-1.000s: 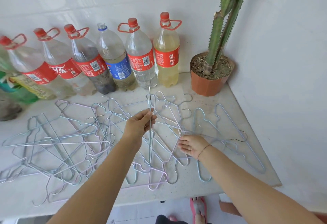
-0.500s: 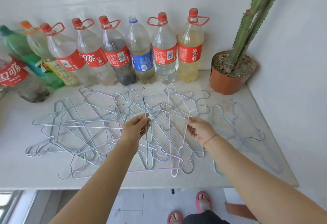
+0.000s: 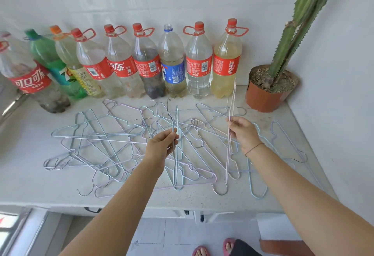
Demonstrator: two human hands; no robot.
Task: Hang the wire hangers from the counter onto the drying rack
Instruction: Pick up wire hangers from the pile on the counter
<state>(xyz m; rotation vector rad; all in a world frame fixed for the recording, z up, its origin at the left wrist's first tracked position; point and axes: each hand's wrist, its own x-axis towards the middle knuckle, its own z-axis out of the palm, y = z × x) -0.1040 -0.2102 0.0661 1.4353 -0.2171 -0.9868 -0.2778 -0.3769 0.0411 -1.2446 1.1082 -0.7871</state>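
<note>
Several pale blue and pink wire hangers (image 3: 105, 142) lie tangled across the white counter (image 3: 30, 178). My left hand (image 3: 162, 146) pinches a blue wire hanger (image 3: 176, 126), held edge-on and upright above the pile, its hook pointing up. My right hand (image 3: 242, 132) grips a pale pink wire hanger (image 3: 232, 97), also edge-on and lifted, its top reaching in front of the yellow bottle. More hangers (image 3: 283, 146) lie on the counter to the right of that hand. No drying rack is in view.
A row of large plastic drink bottles (image 3: 147, 63) stands along the back wall. A tall cactus in an orange pot (image 3: 265, 97) fills the back right corner. The counter's front edge (image 3: 141, 205) drops to a tiled floor, where feet in pink sandals (image 3: 202, 250) show.
My right hand closed on the pink hanger and raised it off the pile. My left hand kept its blue hanger upright. The camera pulled back and turned left, showing more bottles.
</note>
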